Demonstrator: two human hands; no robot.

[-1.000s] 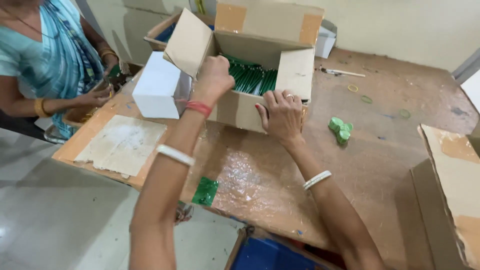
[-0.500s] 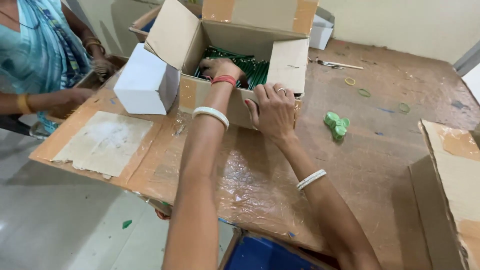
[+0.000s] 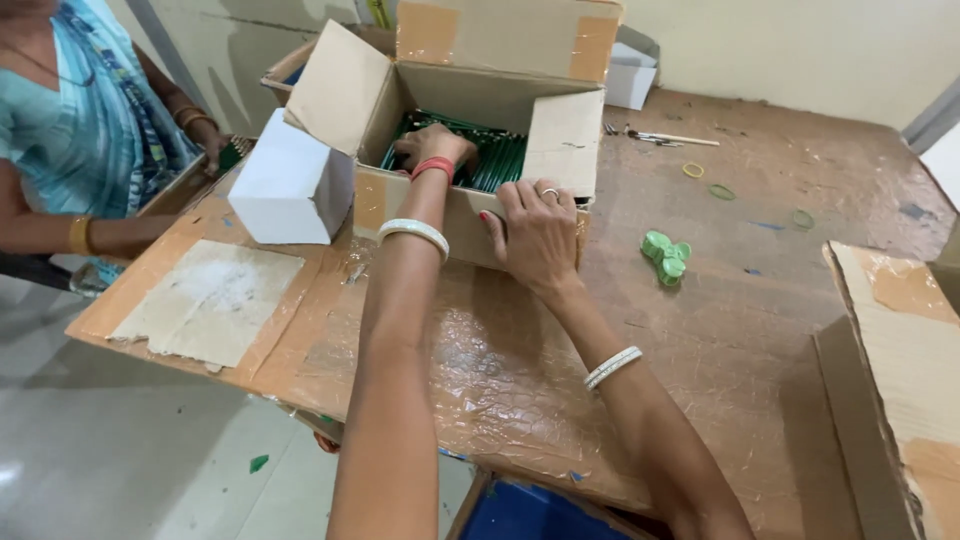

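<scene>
Here, left hand (image 3: 432, 146) inside cardboard box (image 3: 470, 215) among green sticks (image 3: 500, 160), its grip unclear, right hand (image 3: 537, 232) spread flat on the box's front wall, tabletop (image 3: 760, 330).

One head-worn camera looks steeply down and forward across the wooden table (image 3: 760, 330) from its near edge. It sits close above the person's forearms; the open cardboard box (image 3: 470, 90) lies toward 12 o'clock, a co-worker (image 3: 80, 130) at 10 o'clock.

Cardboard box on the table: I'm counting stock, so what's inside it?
The cardboard box holds dark green stick-like items in rows. The left hand covers some, and the front wall hides the lower layers.
</scene>
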